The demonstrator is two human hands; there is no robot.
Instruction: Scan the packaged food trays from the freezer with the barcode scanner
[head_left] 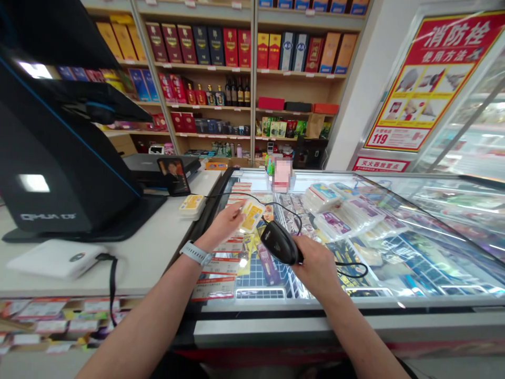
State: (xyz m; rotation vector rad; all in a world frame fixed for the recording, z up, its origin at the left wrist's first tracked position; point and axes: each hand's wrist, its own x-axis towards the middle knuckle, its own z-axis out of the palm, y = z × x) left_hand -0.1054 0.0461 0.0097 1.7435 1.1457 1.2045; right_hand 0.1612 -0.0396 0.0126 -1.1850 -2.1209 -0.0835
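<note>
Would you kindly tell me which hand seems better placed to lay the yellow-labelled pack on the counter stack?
Probably the left hand: it holds the yellow-labelled pack and is nearer the counter stack, while the right hand grips the black scanner.

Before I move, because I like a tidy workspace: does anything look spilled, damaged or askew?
No spill or damage shows. The cable of the barcode scanner loops loosely over the glass-topped chest freezer, and the packs heaped on it lie at mixed angles; both look untidy.
</note>
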